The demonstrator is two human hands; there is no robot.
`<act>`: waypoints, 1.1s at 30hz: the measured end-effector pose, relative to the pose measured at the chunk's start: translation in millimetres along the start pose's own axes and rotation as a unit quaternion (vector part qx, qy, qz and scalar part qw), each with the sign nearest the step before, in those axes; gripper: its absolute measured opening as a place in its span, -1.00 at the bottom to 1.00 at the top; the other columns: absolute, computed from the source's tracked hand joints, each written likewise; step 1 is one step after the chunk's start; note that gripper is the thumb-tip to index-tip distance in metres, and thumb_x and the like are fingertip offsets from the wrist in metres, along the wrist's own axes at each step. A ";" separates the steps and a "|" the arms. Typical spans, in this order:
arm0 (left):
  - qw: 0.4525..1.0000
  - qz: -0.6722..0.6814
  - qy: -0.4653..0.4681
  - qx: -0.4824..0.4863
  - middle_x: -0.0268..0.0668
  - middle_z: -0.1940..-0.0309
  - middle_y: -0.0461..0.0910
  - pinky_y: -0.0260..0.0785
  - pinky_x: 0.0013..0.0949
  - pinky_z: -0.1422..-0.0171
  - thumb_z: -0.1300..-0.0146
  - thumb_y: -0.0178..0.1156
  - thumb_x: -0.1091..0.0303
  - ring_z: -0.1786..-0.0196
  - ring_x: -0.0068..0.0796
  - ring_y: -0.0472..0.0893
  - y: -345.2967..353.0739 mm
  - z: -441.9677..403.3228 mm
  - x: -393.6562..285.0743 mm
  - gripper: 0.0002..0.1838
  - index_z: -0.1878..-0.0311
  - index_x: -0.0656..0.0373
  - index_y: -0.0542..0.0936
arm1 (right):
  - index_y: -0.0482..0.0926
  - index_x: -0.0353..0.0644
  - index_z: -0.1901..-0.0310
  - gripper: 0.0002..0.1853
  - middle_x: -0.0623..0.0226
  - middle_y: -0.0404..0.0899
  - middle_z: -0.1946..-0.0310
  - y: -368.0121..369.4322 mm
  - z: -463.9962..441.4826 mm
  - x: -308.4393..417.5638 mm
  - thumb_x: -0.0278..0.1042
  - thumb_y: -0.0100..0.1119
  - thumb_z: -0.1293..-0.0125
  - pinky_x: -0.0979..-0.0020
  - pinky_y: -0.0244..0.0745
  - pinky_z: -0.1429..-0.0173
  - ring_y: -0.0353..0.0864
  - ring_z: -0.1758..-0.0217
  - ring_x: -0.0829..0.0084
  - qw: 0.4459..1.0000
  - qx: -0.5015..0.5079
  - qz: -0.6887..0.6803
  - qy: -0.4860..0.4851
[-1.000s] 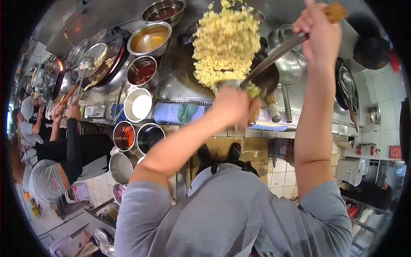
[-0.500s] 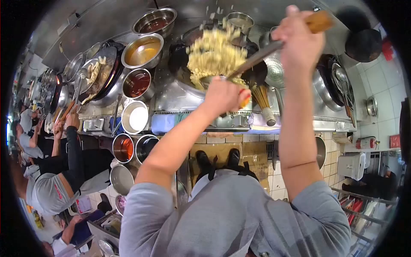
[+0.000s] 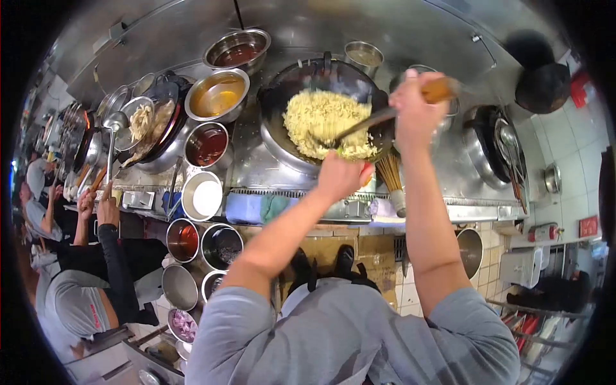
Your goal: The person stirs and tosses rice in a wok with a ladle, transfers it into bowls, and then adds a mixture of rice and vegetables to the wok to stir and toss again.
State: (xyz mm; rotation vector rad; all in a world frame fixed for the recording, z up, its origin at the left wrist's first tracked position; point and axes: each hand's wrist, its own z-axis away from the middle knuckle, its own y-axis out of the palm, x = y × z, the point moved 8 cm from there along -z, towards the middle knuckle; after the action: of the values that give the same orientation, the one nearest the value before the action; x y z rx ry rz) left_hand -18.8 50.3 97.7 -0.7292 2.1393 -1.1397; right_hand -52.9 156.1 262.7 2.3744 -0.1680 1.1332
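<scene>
Right hand (image 3: 419,110) grips a ladle (image 3: 367,124), its head in yellow rice (image 3: 324,112), left hand (image 3: 342,176) clasps the wok (image 3: 274,119) at its near edge.

Grey steel walling (image 3: 359,25) rises behind the cooking line, its surface clouded with soft reflections, and a small fitting (image 3: 477,38) is fixed to it with a thin cable dangling below. A long steel counter (image 3: 247,170) runs across in front of that. Over to the right, pale glossy tiles (image 3: 577,147) cover the side wall, with a boxy whitish bin (image 3: 518,266) low down and a metal rack (image 3: 545,308) near it. Underfoot I see light floor tiles (image 3: 410,292) with dark joints, a brown cardboard sheet (image 3: 382,253) and a dark slotted grate (image 3: 399,247). A cold bright glow (image 3: 13,168) shows at the far left.
</scene>
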 end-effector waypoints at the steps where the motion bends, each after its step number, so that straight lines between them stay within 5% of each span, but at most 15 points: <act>1: 0.999 0.002 -0.050 -0.021 -0.28 0.78 0.48 0.23 -0.16 0.28 -0.27 0.06 0.01 0.69 -0.28 0.49 31.4 20.4 9.3 -0.64 0.53 0.01 0.57 | 0.25 -0.14 0.35 -0.78 0.45 0.30 0.67 2.1 -8.5 -22.6 -0.46 0.14 -0.30 0.50 0.27 0.59 0.30 0.68 0.62 1.000 0.016 -0.021 -0.012; 4: 0.994 0.044 -0.058 0.080 -0.29 0.65 0.56 0.23 -0.15 0.21 -0.23 0.11 0.02 0.59 -0.29 0.55 47.2 68.8 -6.4 -0.68 0.50 0.01 0.57 | 0.26 -0.14 0.38 -0.77 0.46 0.28 0.69 13.1 -50.0 -22.2 -0.44 0.15 -0.30 0.51 0.25 0.60 0.27 0.69 0.62 0.996 0.046 -0.068 -0.027; 5: 0.998 0.051 0.006 -0.029 -0.30 0.63 0.56 0.22 -0.16 0.21 -0.22 0.12 0.02 0.55 -0.32 0.56 29.0 67.9 -14.0 -0.69 0.50 0.01 0.57 | 0.26 -0.14 0.39 -0.77 0.46 0.26 0.71 24.3 -68.5 -10.4 -0.42 0.15 -0.30 0.51 0.23 0.59 0.25 0.70 0.62 0.992 0.063 -0.102 -0.029; 7: 0.994 0.085 0.033 -0.054 -0.29 0.49 0.59 0.20 -0.18 0.22 -0.20 0.14 0.01 0.39 -0.37 0.58 13.5 48.8 -8.2 -0.69 0.49 0.02 0.57 | 0.30 -0.09 0.51 -0.71 0.50 0.18 0.72 41.4 -93.0 21.5 -0.28 0.07 -0.36 0.44 0.18 0.54 0.14 0.70 0.59 0.991 0.090 -0.075 -0.057; 8: 0.997 0.064 -0.022 0.036 -0.27 0.46 0.58 0.20 -0.18 0.20 -0.20 0.14 0.03 0.37 -0.33 0.56 20.8 28.3 7.1 -0.71 0.49 0.01 0.57 | 0.29 -0.07 0.53 -0.69 0.50 0.17 0.73 49.3 -101.7 34.7 -0.24 0.06 -0.36 0.44 0.16 0.53 0.14 0.69 0.59 0.990 0.104 -0.082 -0.041; 10: 0.995 0.071 -0.045 0.056 -0.29 0.50 0.56 0.22 -0.16 0.14 -0.18 0.16 0.04 0.36 -0.30 0.54 33.6 3.6 38.7 -0.70 0.50 0.03 0.56 | 0.28 -0.06 0.54 -0.67 0.50 0.16 0.74 65.5 -121.2 69.5 -0.19 0.05 -0.36 0.44 0.12 0.51 0.13 0.68 0.58 0.990 0.114 -0.080 -0.022; 14: 0.996 0.076 -0.043 -0.018 -0.28 0.38 0.56 0.22 -0.16 0.15 -0.22 0.12 0.04 0.27 -0.32 0.53 53.0 10.2 67.8 -0.73 0.41 0.03 0.55 | 0.30 -0.05 0.54 -0.68 0.49 0.16 0.74 59.5 -123.4 98.7 -0.19 0.06 -0.36 0.43 0.14 0.51 0.12 0.69 0.57 0.988 0.118 -0.080 -0.052; 16: 0.990 0.136 -0.013 -0.039 -0.24 0.30 0.51 0.25 -0.14 0.13 -0.22 0.18 0.17 0.20 -0.25 0.52 50.4 21.0 75.6 -0.80 0.27 0.09 0.53 | 0.31 -0.08 0.51 -0.73 0.49 0.26 0.74 46.4 -103.6 31.2 -0.27 0.08 -0.32 0.46 0.31 0.59 0.27 0.70 0.58 0.996 0.036 -0.017 -0.075; 18: 0.973 0.225 -0.042 -0.036 -0.22 0.26 0.51 0.30 -0.16 0.10 -0.19 0.22 0.24 0.17 -0.21 0.52 48.0 34.6 88.2 -0.81 0.26 0.13 0.52 | 0.32 -0.09 0.48 -0.77 0.44 0.32 0.71 33.4 -72.4 -103.7 -0.38 0.09 -0.34 0.51 0.30 0.61 0.23 0.74 0.61 0.999 0.025 0.027 0.036; 24: 0.922 0.376 -0.087 -0.039 -0.15 0.22 0.53 0.41 -0.28 0.06 -0.08 0.31 0.38 0.10 -0.11 0.54 29.7 40.6 105.4 -0.78 0.28 0.23 0.48 | 0.26 -0.11 0.48 -0.74 0.49 0.23 0.75 10.6 -38.6 -35.8 -0.42 0.04 -0.37 0.51 0.16 0.61 0.16 0.72 0.65 0.995 0.097 -0.018 0.022; 26: 0.953 0.299 -0.039 -0.039 -0.17 0.27 0.55 0.41 -0.28 0.09 -0.07 0.31 0.40 0.15 -0.12 0.56 10.2 29.3 96.8 -0.78 0.28 0.22 0.47 | 0.32 -0.16 0.45 -0.80 0.41 0.42 0.59 -22.7 -0.4 -64.2 -0.47 0.06 -0.33 0.47 0.32 0.49 0.37 0.60 0.60 0.996 0.071 0.051 -0.012; 28: 0.956 0.290 -0.035 -0.030 -0.13 0.26 0.57 0.40 -0.27 0.12 -0.11 0.31 0.31 0.24 -0.13 0.58 1.6 11.8 82.3 -0.75 0.29 0.20 0.46 | 0.34 -0.20 0.38 -0.86 0.30 0.50 0.32 -50.1 48.3 -86.7 -0.48 0.08 -0.31 0.51 0.40 0.28 0.49 0.39 0.54 0.980 0.143 0.135 -0.002; 30: 0.977 0.167 -0.110 0.068 -0.15 0.30 0.59 0.36 -0.17 0.13 -0.16 0.25 0.17 0.24 -0.10 0.59 7.5 -0.3 73.5 -0.73 0.32 0.17 0.47 | 0.40 -0.18 0.17 -0.88 0.23 0.45 0.11 -79.0 105.9 -92.1 -0.49 0.10 -0.29 0.48 0.41 0.06 0.52 0.18 0.40 0.906 0.264 0.324 -0.066; 32: 0.976 0.123 -0.116 0.138 -0.18 0.34 0.60 0.31 -0.08 0.12 -0.24 0.13 0.05 0.19 -0.10 0.58 42.7 7.9 75.7 -0.69 0.34 0.14 0.49 | 0.36 -0.13 -0.10 -0.62 0.17 0.35 -0.10 -107.2 169.4 -86.9 -0.46 0.15 -0.26 0.35 0.39 -0.12 0.49 -0.04 0.24 0.849 0.401 0.340 0.044; 33: 0.982 0.086 -0.093 0.139 -0.18 0.34 0.60 0.30 -0.05 0.09 -0.27 0.09 0.05 0.17 -0.11 0.57 50.2 11.6 73.6 -0.69 0.33 0.13 0.50 | 0.31 -0.08 -0.19 -0.56 0.17 0.34 -0.13 -139.1 203.3 -96.9 -0.35 0.14 -0.29 0.29 0.39 -0.16 0.46 -0.10 0.17 0.861 0.385 0.188 0.273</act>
State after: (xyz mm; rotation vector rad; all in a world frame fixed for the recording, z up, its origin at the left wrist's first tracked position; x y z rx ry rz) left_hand -69.0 16.7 31.2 -0.4921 1.8032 -1.1960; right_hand 69.7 167.9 28.4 2.5773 0.0416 2.3790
